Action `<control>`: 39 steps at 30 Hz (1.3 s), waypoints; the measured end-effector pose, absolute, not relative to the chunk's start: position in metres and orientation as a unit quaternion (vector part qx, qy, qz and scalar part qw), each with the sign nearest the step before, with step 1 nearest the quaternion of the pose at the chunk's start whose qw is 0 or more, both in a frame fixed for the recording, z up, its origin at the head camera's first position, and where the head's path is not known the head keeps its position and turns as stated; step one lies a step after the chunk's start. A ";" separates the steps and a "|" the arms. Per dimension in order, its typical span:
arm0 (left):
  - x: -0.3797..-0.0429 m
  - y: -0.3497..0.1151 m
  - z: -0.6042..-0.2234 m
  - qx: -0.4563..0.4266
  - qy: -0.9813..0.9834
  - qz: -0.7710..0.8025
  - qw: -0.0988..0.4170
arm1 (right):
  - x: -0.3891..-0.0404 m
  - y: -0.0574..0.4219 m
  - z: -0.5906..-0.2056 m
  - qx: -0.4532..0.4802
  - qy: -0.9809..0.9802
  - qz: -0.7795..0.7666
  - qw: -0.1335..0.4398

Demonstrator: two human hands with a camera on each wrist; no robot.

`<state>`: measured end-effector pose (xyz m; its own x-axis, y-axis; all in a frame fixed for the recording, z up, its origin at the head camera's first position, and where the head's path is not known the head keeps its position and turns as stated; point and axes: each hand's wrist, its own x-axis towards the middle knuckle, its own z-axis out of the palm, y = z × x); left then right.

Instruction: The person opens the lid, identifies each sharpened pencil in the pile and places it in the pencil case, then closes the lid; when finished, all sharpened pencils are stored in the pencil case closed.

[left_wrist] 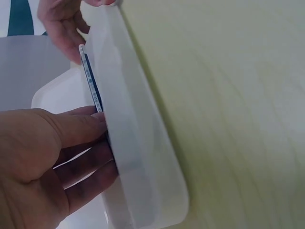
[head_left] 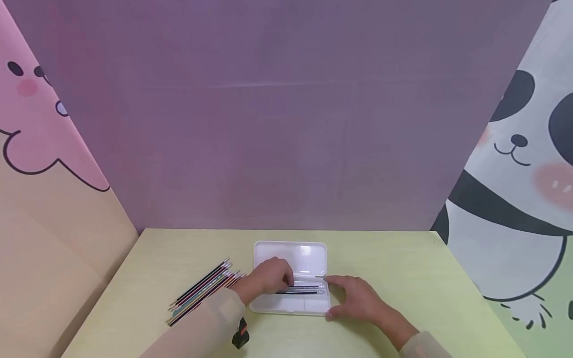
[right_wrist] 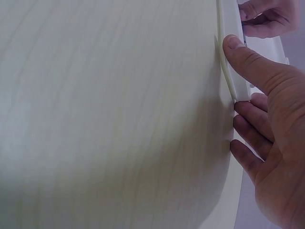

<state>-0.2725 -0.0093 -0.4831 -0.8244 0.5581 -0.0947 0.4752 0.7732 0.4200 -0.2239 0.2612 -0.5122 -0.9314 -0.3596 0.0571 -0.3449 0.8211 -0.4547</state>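
Observation:
A white pencil case (head_left: 316, 305) lies on the table with its lid (head_left: 309, 254) raised at the back. Inside, a few dark pencils (head_left: 304, 293) lie lengthwise, white-tipped ends to the right. My left hand (head_left: 271, 275) reaches into the case from the left. Close up in the left wrist view, its thumb and fingers pinch a blue-and-white pencil (left_wrist: 89, 78), whose far part is hidden by the hand and case wall. At the case's right end, my right hand (head_left: 358, 298) holds it, thumb at the front corner and fingers toward the back.
Several loose pencils (head_left: 203, 291) in mixed colours lie slanted in a bundle left of the case, partly behind my left sleeve (head_left: 206, 320). A small black object (head_left: 240, 335) shows by that sleeve. A purple panel (head_left: 286, 149) stands behind the pale wooden table (head_left: 403, 258).

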 end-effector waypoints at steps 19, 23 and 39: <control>-0.270 -0.020 -0.496 0.270 0.927 0.241 0.099 | -0.228 0.260 -0.515 -0.184 0.953 -0.240 0.017; -0.269 -0.022 -0.496 0.276 0.923 0.248 0.102 | -0.226 0.260 -0.515 -0.187 0.953 -0.239 0.012; -0.278 -0.054 -0.497 0.282 0.879 0.374 0.089 | -0.222 0.260 -0.511 -0.185 0.956 -0.229 0.008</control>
<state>-0.2780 -0.0543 -0.4966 -0.8247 0.5628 0.0555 0.4305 0.5612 0.7069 -0.2222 0.2600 -0.5109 -0.9315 -0.3569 0.0701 -0.3498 0.8264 -0.4412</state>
